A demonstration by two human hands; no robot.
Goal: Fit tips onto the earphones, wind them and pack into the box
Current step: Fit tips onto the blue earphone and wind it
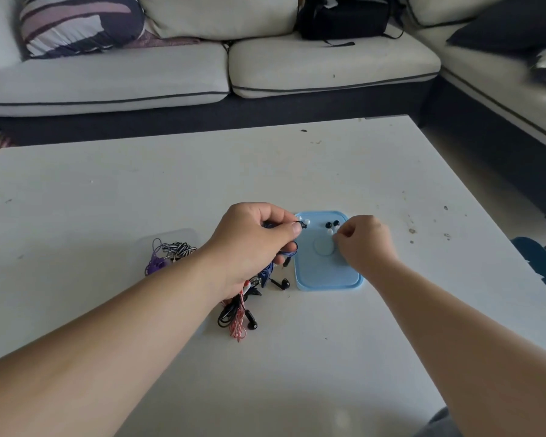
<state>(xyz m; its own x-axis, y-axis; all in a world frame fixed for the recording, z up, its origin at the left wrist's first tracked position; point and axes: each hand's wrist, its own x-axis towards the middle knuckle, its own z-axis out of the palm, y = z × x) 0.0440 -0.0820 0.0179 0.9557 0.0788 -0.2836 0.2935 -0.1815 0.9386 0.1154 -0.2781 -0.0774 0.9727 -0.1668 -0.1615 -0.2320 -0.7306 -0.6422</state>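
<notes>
- On the white table, near its middle: blue-corded earphone, its small dark bud protruding past the thumb tip, with the blue cord looping out below the curled fingers and trailing down under the palm.
- Left hand: fingers curled, thumb and forefinger clamped on the blue-corded earphone just behind the bud, at the far left corner of the lid.
- Right hand: fingers curled, fingertips drawn together at the white tips; cannot tell whether one is actually pinched.
- Light blue lid: rounded rectangle with a raised rim and a round boss at centre, lying flat on the table. Loose ear tips along its far edge: white tips at the far left corner and beside the right fingertips, two black tips between them.
- Clear box: translucent, left of the left forearm, containing purple earphones and black-and-white striped earphones.
- Below the left wrist: black earphones tangled with pink-red earphones, loose on the table; one black bud just left of the lid.
- Beyond the table: cream sofa, patterned cushion, black bag.
</notes>
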